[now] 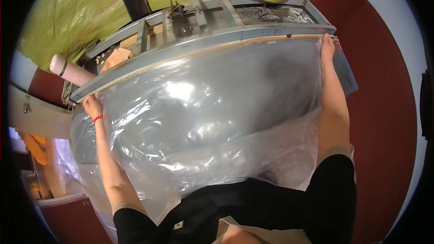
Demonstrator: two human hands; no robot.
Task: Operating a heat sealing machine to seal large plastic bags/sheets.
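Observation:
A wide sheet of clear plastic film [212, 99] stretches over a grey tabletop and hangs toward my body, wrinkled and shiny. Its far edge lies along a long grey metal frame [181, 49] with a thin tan strip on the near side. At the frame's left end, my left hand [92, 106], with a red bead bracelet [98, 118] at the wrist, pinches the film's corner. My right hand [327, 47] grips the opposite corner at the frame's right end. Both arms are spread wide and reach forward.
Behind the frame hang yellow-green plastic sheeting [81, 22] and a dark phone-like slab [137, 4]. A pink cylinder [72, 70] leans by the frame's left end. Metal clamp parts [180, 18] and an orange-tan cloth or paper piece [116, 58] sit inside the frame. The floor [384, 108] is dark red.

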